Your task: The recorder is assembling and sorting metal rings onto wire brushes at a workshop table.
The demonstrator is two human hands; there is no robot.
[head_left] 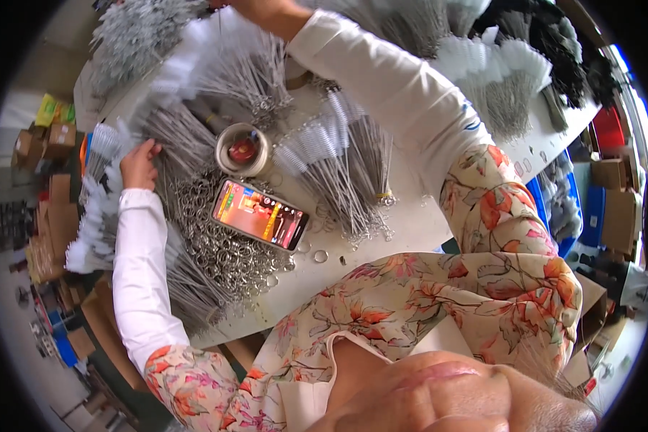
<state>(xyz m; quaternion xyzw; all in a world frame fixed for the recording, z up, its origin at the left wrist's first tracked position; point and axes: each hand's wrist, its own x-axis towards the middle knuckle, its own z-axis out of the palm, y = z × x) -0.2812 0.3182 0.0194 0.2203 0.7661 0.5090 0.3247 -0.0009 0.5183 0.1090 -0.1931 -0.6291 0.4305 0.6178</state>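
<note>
My left hand (pixel 140 165) rests at the left side of the table with its fingers curled in, against a bundle of thin wire brushes (pixel 180 137) with whitish bristle heads. What its fingers grip, if anything, is hidden. My right arm reaches far across the table. My right hand (pixel 263 13) is at the upper edge, beside more wire brushes (pixel 248 72) with blurred heads; its fingers are cut off. Between my arms lie a heap of metal split rings (pixel 219 248), a lit phone (pixel 261 214) on top of them, and a round pale container (pixel 243 150) holding something red.
Fanned brush bundles (pixel 338 169) lie at the middle, others (pixel 507 83) at the far right. White brushes (pixel 97 209) line the left edge. A blue bin (pixel 558 198) stands off the right edge. Cardboard boxes (pixel 54 140) are stacked on the left.
</note>
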